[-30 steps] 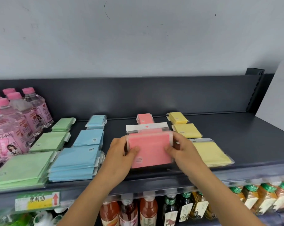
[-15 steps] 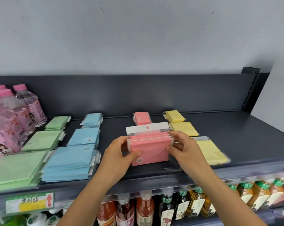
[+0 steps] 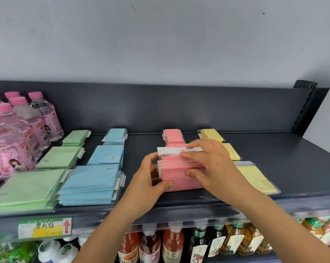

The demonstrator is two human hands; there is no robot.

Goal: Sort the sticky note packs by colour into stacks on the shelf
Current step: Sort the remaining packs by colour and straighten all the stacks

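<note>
- Two bare hands clamp one stack of pink plastic-wrapped sticky note packs (image 3: 179,179) from opposite sides, over the front of the dark grey metal shelf (image 3: 293,168).
- Left hand (image 3: 147,186): thumb pressed on the pink front face, fingers curled round the stack's left edge.
- Right hand (image 3: 215,164): thumb on the front face, fingers laid over the top edge and onto the white header card (image 3: 169,151) of the rearmost pack.
- Stack condition: packs fanned, top edges stepped one behind another.
- Beyond the hands: small pink pack pile (image 3: 172,136) against the back of the shelf.
- Right of the right hand: three yellow pack piles (image 3: 255,177), nearest one just beside the wrist.
- Left of the left hand: blue pack piles (image 3: 92,185), then green pack piles (image 3: 25,188), then pink-capped clear bottles (image 3: 18,130).
</note>
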